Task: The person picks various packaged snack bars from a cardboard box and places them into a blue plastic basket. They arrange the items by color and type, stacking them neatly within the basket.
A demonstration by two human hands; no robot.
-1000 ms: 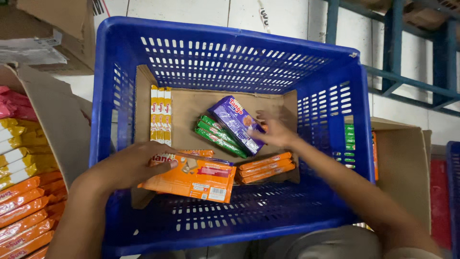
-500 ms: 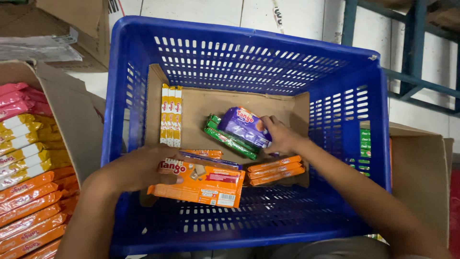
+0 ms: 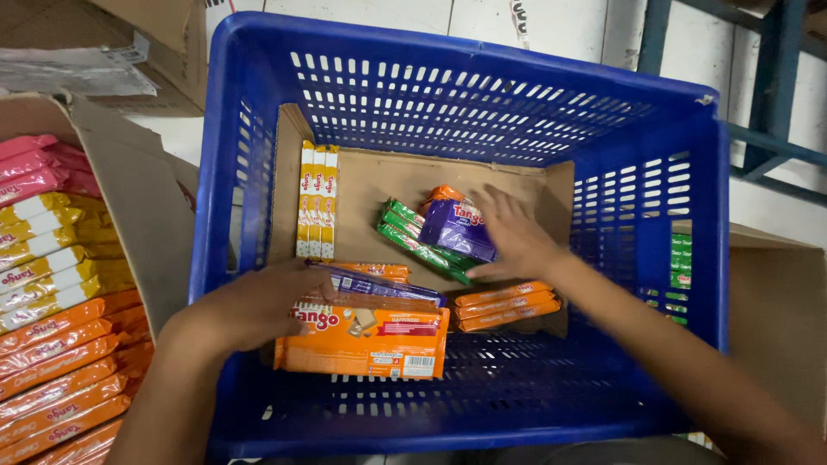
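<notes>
Left hand (image 3: 258, 306): palm down, fingers clamped on large orange pack (image 3: 362, 340).
Right hand (image 3: 514, 234): fingers spread, resting against purple pack (image 3: 458, 228).
Blue crate (image 3: 672, 284): both packs inside; green bars (image 3: 418, 244) beneath purple pack.

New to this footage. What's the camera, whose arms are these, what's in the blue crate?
There is no machine here. One camera sits on a person's head and looks down, so the two bare arms coming up from the bottom are that person's own. The blue crate has slotted plastic walls and a cardboard liner on its floor. On the liner lie yellow wafer packs, green packs and small orange packs. The left hand grips the edge of a large orange pack. The right hand rests with spread fingers against a purple pack lying on the green ones. A cardboard box at left holds more pink, yellow and orange packs.
</notes>
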